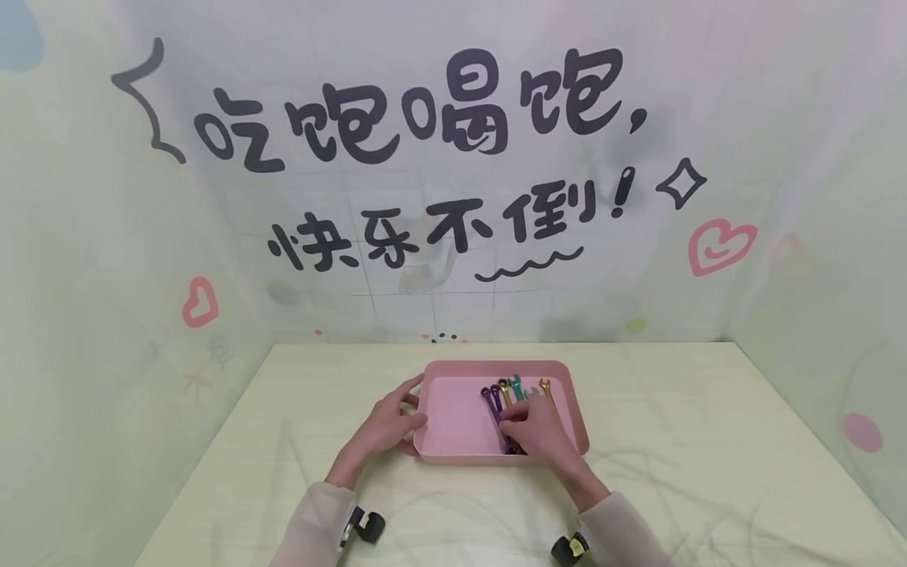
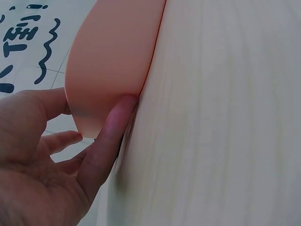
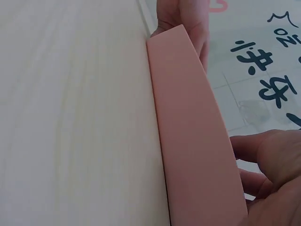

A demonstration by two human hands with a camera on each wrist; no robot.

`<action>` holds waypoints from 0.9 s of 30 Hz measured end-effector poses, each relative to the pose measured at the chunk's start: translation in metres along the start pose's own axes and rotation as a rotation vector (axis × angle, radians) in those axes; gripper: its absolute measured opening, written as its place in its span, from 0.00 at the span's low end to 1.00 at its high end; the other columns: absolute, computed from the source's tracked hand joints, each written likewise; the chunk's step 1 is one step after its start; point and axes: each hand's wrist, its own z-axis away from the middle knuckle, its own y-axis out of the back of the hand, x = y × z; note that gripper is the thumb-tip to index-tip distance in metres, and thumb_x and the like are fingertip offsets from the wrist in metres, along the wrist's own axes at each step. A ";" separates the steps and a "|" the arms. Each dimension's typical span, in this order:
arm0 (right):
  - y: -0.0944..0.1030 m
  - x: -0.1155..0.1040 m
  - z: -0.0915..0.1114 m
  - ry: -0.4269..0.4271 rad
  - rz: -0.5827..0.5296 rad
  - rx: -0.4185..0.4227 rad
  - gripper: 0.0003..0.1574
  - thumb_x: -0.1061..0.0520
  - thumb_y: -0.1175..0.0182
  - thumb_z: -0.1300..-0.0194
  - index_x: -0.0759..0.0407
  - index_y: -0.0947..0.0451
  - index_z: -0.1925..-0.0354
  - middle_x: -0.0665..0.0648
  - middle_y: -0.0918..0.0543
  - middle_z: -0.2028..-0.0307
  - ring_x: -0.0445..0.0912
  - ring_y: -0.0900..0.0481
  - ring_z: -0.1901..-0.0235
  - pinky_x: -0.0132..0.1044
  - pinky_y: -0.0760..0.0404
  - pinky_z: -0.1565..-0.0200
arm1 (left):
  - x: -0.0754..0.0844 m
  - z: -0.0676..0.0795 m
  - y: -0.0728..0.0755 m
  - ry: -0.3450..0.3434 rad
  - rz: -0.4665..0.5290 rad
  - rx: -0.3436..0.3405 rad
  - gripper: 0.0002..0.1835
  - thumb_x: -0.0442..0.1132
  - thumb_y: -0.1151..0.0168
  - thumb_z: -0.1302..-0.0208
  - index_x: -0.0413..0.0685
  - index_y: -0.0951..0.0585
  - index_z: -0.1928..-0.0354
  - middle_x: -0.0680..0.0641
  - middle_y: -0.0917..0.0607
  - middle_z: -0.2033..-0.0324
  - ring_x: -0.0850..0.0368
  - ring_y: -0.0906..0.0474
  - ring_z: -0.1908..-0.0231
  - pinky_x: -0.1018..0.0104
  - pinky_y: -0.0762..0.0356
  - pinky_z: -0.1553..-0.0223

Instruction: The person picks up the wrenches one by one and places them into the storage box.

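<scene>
A pink tray [image 1: 453, 459] lies on the table, with several small coloured wrenches in its right half. Two purple wrenches [image 1: 490, 402] lie leftmost, beside a gold wrench [image 1: 505, 387] and a teal wrench [image 1: 516, 385]. Another gold wrench [image 1: 545, 386] lies farther right. My left hand [image 1: 388, 421] grips the tray's left end, fingers spread along its wall [image 2: 110, 56]. Over the wrenches is my right hand [image 1: 542, 429], thumb and forefinger close together beside the purple ones. It covers part of the wrenches, and the tray wall [image 3: 193, 122] hides its fingertips in the right wrist view.
The pale wooden table [image 1: 673, 441] extends around the tray. A printed cloth backdrop [image 1: 453, 315] with dark lettering rises at the table's back edge, and similar cloth panels stand left and right. Small black devices [image 1: 368, 525] are worn at both wrists.
</scene>
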 end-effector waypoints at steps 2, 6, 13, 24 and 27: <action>-0.004 0.001 0.001 0.023 0.033 0.006 0.12 0.61 0.32 0.40 0.61 0.13 0.57 0.57 0.15 0.65 0.44 0.23 0.68 0.30 0.21 0.73 | 0.000 0.000 0.000 0.001 0.003 0.000 0.41 0.31 0.39 0.37 0.55 0.41 0.23 0.35 0.26 0.43 0.52 0.20 0.63 0.54 0.11 0.77; -0.009 0.000 0.003 0.059 0.104 0.010 0.09 0.61 0.32 0.41 0.59 0.13 0.59 0.53 0.15 0.72 0.42 0.23 0.73 0.29 0.22 0.77 | 0.000 0.000 0.000 0.007 0.005 0.003 0.42 0.31 0.38 0.37 0.55 0.41 0.23 0.36 0.27 0.43 0.52 0.20 0.63 0.54 0.11 0.77; -0.013 -0.002 0.003 0.073 0.165 0.015 0.03 0.61 0.32 0.39 0.57 0.14 0.64 0.52 0.15 0.71 0.41 0.23 0.73 0.28 0.21 0.75 | -0.001 0.001 0.000 0.009 0.006 0.007 0.41 0.30 0.38 0.37 0.55 0.41 0.23 0.35 0.26 0.43 0.52 0.19 0.64 0.54 0.11 0.77; -0.009 0.000 0.003 0.134 0.103 0.034 0.03 0.63 0.34 0.39 0.61 0.14 0.66 0.52 0.15 0.75 0.40 0.22 0.77 0.27 0.20 0.78 | 0.000 0.002 0.000 0.003 -0.008 0.009 0.42 0.31 0.38 0.37 0.54 0.41 0.23 0.36 0.26 0.43 0.52 0.20 0.64 0.55 0.11 0.77; -0.001 -0.002 0.004 0.157 0.093 0.051 0.03 0.62 0.34 0.39 0.59 0.14 0.66 0.50 0.16 0.74 0.39 0.22 0.76 0.27 0.21 0.78 | -0.001 0.002 0.000 0.007 -0.002 0.006 0.41 0.31 0.38 0.37 0.54 0.41 0.23 0.36 0.26 0.43 0.52 0.20 0.63 0.54 0.11 0.77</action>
